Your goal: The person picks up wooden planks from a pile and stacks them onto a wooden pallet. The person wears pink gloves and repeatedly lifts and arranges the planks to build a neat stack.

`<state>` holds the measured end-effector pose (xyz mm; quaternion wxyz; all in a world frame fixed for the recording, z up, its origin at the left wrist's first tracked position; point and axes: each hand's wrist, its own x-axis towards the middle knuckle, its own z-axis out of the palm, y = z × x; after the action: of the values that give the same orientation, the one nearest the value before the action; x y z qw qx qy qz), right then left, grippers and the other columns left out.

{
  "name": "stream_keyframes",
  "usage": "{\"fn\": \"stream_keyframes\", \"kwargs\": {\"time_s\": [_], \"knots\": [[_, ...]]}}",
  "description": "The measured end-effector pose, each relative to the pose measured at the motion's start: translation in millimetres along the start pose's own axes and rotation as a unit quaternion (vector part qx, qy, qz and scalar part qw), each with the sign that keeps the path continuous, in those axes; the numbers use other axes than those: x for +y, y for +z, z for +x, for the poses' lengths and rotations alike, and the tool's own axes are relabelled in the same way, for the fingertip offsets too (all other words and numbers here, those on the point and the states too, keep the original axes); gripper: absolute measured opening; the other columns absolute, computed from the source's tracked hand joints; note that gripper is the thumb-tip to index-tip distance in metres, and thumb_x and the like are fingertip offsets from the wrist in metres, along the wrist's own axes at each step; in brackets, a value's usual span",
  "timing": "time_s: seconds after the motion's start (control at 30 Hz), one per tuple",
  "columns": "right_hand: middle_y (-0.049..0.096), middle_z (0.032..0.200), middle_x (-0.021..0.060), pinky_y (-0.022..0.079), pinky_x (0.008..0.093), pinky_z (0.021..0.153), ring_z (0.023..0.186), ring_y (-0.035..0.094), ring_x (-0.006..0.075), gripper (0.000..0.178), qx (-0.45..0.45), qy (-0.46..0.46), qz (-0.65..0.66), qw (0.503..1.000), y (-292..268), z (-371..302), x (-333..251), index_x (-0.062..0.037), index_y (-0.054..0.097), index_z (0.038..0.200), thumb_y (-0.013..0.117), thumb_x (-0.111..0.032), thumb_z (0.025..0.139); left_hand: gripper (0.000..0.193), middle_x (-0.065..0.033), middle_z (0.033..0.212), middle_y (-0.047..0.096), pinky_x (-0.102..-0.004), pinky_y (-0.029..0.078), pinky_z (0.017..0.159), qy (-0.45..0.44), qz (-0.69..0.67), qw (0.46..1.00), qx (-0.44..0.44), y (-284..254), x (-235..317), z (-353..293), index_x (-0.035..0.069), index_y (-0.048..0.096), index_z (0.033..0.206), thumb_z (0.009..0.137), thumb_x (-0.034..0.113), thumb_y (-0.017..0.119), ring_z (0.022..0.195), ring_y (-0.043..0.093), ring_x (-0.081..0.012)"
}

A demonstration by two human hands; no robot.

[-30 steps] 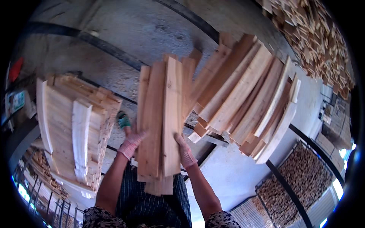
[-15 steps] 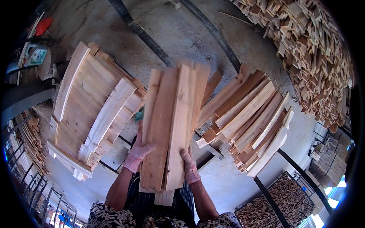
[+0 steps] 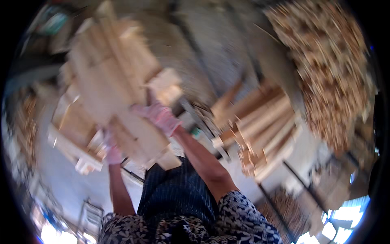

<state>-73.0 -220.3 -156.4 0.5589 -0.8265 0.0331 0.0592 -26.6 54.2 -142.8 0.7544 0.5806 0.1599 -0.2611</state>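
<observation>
A bundle of flat wooden boards is gripped between my two gloved hands, tilted, its far end towards the upper left. My left hand closes on the near left edge of the bundle, blurred by motion. On the opposite edge, my right hand presses with the thumb lying over the top board. Beneath the bundle is a neat stack of boards, largely hidden by it; I cannot tell whether the two touch.
To the right lies another stack of boards, fanned at its ends. A big heap of wood pieces fills the far right. Dark metal bars run below the right stack. At the upper left is a blurred green-and-white container.
Both hands have swung the boards from the middle to the left, over the left stack, and the bundle now slants. The view has shifted and blurred.
</observation>
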Motion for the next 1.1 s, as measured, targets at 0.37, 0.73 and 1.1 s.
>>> {"fn": "stream_keyframes", "kwargs": {"time_s": [0.37,0.73,1.1], "knots": [[0.036,0.152,0.0261,0.044,0.0606,0.101,0.134,0.044,0.0465,0.111,0.013,0.196,-0.392,0.899,79.3,110.8,-27.7,-0.0193,0.023,0.160,0.081,-0.062,0.075,0.103,-0.0269,0.147,0.041,-0.0485,0.044,0.110,-0.166,0.392,0.867,0.260,-25.8,-12.9,81.7,0.011,0.025,0.160,0.082,0.054,0.078,0.136,0.045,-0.0430],[0.037,0.149,0.0303,0.048,0.0502,0.102,0.126,0.051,0.0445,0.100,0.013,0.142,-0.228,0.963,73.0,110.2,-15.8,-0.0164,0.026,0.159,0.079,-0.037,0.078,0.115,-0.0276,0.158,0.027,-0.0617,0.033,0.113,-0.081,0.494,0.824,0.263,47.7,-8.8,68.5,0.004,0.011,0.162,0.083,0.065,0.068,0.145,0.028,-0.0491],[0.044,0.151,0.0202,0.042,0.0418,0.113,0.135,0.048,0.0326,0.081,0.051,0.048,-0.049,0.996,34.8,25.0,-55.3,-0.0040,0.041,0.153,0.077,-0.014,0.081,0.114,-0.0298,0.156,0.033,-0.0704,0.035,0.106,-0.155,0.553,0.792,0.209,22.9,2.7,79.5,0.007,0.006,0.164,0.079,0.030,0.078,0.140,0.033,-0.0585]]}}
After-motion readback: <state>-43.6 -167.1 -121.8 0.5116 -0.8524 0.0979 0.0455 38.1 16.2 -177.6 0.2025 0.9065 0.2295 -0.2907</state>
